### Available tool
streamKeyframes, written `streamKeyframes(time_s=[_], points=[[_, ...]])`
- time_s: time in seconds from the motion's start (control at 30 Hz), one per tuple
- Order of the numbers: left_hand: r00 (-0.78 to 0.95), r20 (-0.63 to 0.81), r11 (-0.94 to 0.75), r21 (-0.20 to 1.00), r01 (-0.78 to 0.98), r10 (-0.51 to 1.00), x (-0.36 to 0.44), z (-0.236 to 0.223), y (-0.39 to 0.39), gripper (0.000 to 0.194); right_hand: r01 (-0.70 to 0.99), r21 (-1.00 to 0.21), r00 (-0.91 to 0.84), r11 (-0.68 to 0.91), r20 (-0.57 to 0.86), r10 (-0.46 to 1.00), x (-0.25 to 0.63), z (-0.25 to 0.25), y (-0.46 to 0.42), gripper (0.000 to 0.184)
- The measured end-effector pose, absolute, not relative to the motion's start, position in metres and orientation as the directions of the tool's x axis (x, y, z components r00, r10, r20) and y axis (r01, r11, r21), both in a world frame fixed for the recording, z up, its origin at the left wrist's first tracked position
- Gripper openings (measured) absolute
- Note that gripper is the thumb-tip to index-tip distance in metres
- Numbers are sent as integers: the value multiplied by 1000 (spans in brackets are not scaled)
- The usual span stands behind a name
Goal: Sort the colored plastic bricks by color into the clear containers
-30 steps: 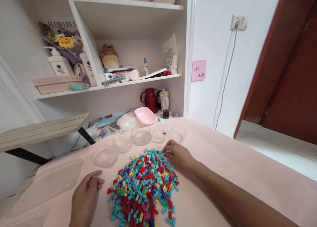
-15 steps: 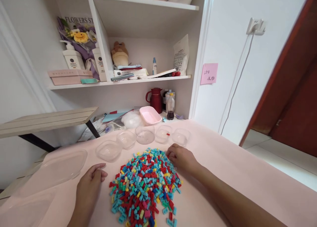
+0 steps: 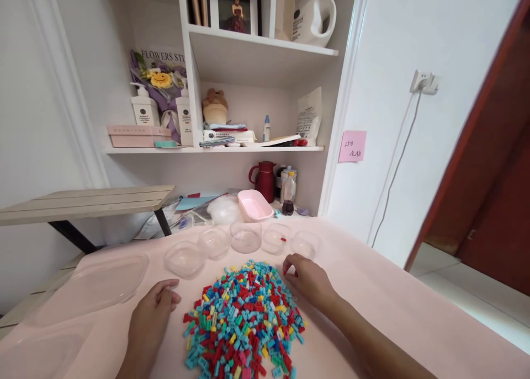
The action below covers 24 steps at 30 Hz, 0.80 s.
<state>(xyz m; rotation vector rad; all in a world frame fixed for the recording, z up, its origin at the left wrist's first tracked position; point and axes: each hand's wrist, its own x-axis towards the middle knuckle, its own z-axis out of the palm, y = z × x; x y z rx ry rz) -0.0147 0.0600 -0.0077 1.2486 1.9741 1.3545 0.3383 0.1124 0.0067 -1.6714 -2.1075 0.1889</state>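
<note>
A wide heap of small toy building bricks (image 3: 244,318) in blue, red, yellow and green covers the middle of the table. To its left, my left hand (image 3: 155,307) rests on the tabletop, loosely curled with the fingers apart and nothing visible in it. My right hand (image 3: 310,279) is at the heap's upper right edge, thumb and fingertips pinched together around a small red brick (image 3: 285,272), which is mostly hidden. Just beyond that hand is a clear plastic bowl (image 3: 305,244). The neighbouring clear bowl (image 3: 271,241) has one red brick in it.
More clear containers, including a round one (image 3: 245,241), line up behind the heap. Large clear lids (image 3: 111,279) lie at left. Behind stand a pink basin (image 3: 255,205), a dark red jug (image 3: 265,181) and a bottle (image 3: 289,194). A wooden bench (image 3: 91,202) is at left.
The view has tilted upward, so more of the upper shelf shows. My right hand has drawn slightly away from the heap, with a bit of red at its fingertips. The left hand has hardly moved.
</note>
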Motion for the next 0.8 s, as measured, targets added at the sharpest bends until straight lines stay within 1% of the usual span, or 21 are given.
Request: streamKeyframes(time_s=[0.17, 0.33, 0.4, 0.5, 0.57, 0.63, 0.7, 0.73, 0.8], points=[[-491, 112, 130, 893, 432, 864, -18, -11, 61, 30, 873, -415, -97, 255, 363, 927, 343, 31, 116, 13], [-484, 130, 99, 902, 419, 866, -19, -14, 62, 30, 895, -379, -39, 235, 458, 888, 343, 63, 143, 15], [-493, 133, 96, 906, 412, 860, -18, -13, 61, 30, 884, -407, -6, 229, 480, 877, 341, 70, 156, 19], [-497, 129, 101, 907, 409, 858, -16, -9, 59, 29, 861, -450, 23, 238, 501, 865, 338, 72, 165, 36], [-498, 136, 94, 908, 408, 856, -15, -7, 58, 29, 803, -535, 56, 261, 504, 862, 335, 68, 161, 36], [-502, 142, 87, 911, 404, 853, -14, -7, 58, 28, 683, -666, 81, 299, 476, 876, 331, 60, 149, 34], [-507, 142, 88, 911, 403, 850, -14, -8, 58, 29, 547, -770, 55, 328, 424, 904, 327, 51, 134, 36], [-508, 141, 90, 910, 404, 850, -14, -8, 58, 30, 512, -793, 23, 331, 398, 917, 325, 47, 126, 37], [-509, 140, 95, 907, 409, 849, -14, -9, 59, 30, 507, -797, -53, 327, 351, 935, 323, 41, 115, 35]])
